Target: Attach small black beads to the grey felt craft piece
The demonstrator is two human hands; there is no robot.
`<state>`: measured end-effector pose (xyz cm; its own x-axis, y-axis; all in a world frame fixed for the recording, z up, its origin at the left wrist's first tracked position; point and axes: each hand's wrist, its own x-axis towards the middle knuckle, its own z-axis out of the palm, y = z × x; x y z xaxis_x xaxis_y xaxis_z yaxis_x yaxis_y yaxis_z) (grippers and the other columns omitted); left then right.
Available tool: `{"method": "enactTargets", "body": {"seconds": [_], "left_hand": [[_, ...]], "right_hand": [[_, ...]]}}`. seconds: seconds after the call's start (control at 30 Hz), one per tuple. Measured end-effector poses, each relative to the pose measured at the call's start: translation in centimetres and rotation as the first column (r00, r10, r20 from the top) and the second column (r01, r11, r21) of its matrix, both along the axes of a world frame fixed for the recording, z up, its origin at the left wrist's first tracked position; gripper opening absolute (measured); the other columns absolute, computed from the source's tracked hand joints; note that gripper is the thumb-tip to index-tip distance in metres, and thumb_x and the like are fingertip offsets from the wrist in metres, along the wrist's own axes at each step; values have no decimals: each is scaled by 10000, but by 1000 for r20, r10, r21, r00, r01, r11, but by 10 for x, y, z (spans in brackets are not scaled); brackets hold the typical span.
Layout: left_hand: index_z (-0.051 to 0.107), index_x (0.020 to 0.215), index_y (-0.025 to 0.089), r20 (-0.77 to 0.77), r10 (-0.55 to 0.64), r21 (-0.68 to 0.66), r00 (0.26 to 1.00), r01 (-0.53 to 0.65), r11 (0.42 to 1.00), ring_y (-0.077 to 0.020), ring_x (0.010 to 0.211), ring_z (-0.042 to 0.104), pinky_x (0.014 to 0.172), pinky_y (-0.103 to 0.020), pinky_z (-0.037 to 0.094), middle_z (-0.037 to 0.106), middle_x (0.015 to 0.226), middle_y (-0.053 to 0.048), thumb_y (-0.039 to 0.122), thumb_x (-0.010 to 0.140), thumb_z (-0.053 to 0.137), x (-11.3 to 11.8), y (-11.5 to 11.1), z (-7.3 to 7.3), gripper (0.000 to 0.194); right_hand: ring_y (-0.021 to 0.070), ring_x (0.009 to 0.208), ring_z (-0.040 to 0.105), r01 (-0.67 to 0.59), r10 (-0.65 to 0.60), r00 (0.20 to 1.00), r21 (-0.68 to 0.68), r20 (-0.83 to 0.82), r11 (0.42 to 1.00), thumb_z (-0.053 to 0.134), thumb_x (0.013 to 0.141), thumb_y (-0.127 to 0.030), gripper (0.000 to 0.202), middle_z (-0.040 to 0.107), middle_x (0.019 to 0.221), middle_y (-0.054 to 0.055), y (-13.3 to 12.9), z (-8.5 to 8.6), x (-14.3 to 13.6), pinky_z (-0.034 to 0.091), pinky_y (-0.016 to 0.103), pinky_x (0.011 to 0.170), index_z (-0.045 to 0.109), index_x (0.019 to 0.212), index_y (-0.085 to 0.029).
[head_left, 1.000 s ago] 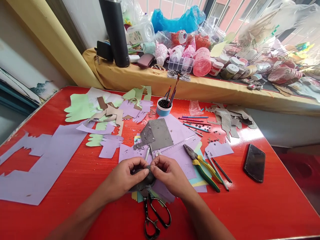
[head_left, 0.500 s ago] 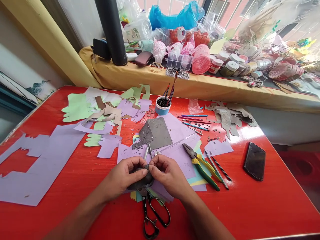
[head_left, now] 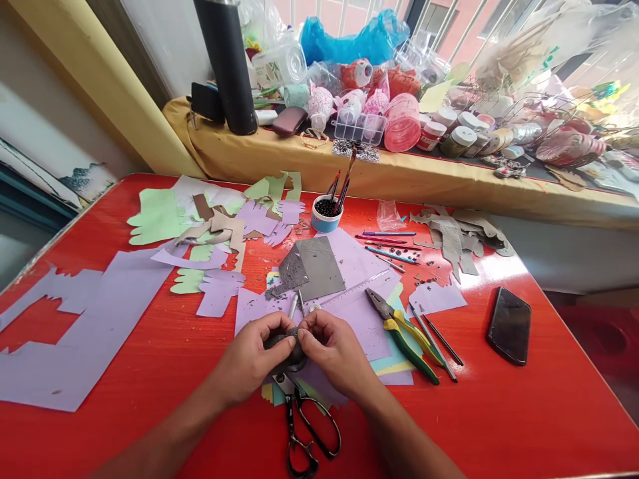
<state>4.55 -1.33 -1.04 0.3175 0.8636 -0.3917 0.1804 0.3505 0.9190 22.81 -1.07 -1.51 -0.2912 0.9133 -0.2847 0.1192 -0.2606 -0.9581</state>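
Note:
A dark grey rounded piece (head_left: pixel 295 359) sits between my hands at the front middle of the table; its kind is hard to make out. My left hand (head_left: pixel 264 346) is closed around its left side, thumb on top. Thumb and fingers of my right hand (head_left: pixel 332 342) pinch at its upper right edge, beside my left thumb. Black-handled scissors (head_left: pixel 302 426) lie just below, their blades partly hidden under the piece. Beyond my fingertips are two thin rod-like tools and a grey sheet (head_left: pixel 319 266) with dark crumbs, on lilac paper (head_left: pixel 369 332).
Pliers (head_left: pixel 399 332), two thin sticks and a phone (head_left: pixel 509 326) lie to the right. A small tub (head_left: pixel 327 218) holds brushes and black bits. Paper cutouts (head_left: pixel 154 216) cover the left; grey scraps (head_left: pixel 449 236) lie at the back right. Jars and bottles crowd the sill.
My hands keep their grip on the dark grey piece with scarcely any movement. The whole view has shifted slightly downward and to the right.

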Motion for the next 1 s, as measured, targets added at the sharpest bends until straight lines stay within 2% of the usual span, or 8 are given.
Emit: {"method": "enactTargets", "body": {"seconds": [0.07,0.27,0.43,0.53,0.67,0.73,0.87,1.0], "left_hand": [[609,853,195,60,-3,-30,998,5,1000,-168,724,497,630,-254,451,530,768,15,509,862,685,-1,1,1,324],[645,837,204,30,19,-3,999,-19,1000,-176,704,521,595,-241,469,555,744,16,566,848,727,-5,-1,-3,371],[684,870,216,96,39,-93,995,-31,995,-167,650,539,553,-238,493,566,727,26,585,789,818,-9,-1,-9,400],[709,842,220,143,90,-172,986,-64,983,-172,647,557,554,-243,502,596,728,12,606,748,850,-8,-2,-6,422],[735,812,225,168,193,-321,967,-132,938,-194,655,592,564,-267,518,642,727,-13,609,660,891,-7,-3,2,441],[744,786,248,150,168,-307,974,-116,945,-207,654,604,569,-287,525,657,713,-11,617,649,886,-8,0,3,419],[765,742,357,51,5,-214,999,6,977,-252,676,637,590,-353,550,708,692,29,686,646,848,-8,10,1,352],[770,743,377,-51,-16,-219,999,5,976,-258,667,654,600,-369,558,736,687,43,758,614,841,-7,18,4,408]], "right_hand": [[146,674,466,2,-2,999,3,-47,1000,629,883,-342,166,539,726,-25,0,-1,0,375,267,623,606,840,-183],[131,660,446,16,-14,994,20,-106,1000,666,893,-333,170,520,711,-38,0,-2,-2,354,245,604,605,842,-183],[130,705,491,-13,18,993,46,-114,999,708,900,-329,165,570,767,-31,0,-2,0,390,221,620,637,908,-180],[121,687,491,-24,26,991,22,-132,999,745,872,-336,183,575,771,-37,0,-3,0,396,221,622,648,916,-187],[111,644,460,-41,35,984,-31,-177,999,809,821,-353,243,553,734,-52,0,-3,1,361,201,561,637,898,-198],[109,630,450,-46,40,983,-27,-181,999,792,817,-305,205,546,718,-55,0,-3,1,345,193,536,626,874,-201],[105,608,460,-32,25,978,-28,-206,999,733,816,-225,124,547,706,-59,1,-6,2,355,187,518,617,854,-204],[107,595,489,11,-20,974,-41,-224,999,725,810,-190,119,562,688,-64,3,-10,2,372,180,511,616,854,-210]]}}
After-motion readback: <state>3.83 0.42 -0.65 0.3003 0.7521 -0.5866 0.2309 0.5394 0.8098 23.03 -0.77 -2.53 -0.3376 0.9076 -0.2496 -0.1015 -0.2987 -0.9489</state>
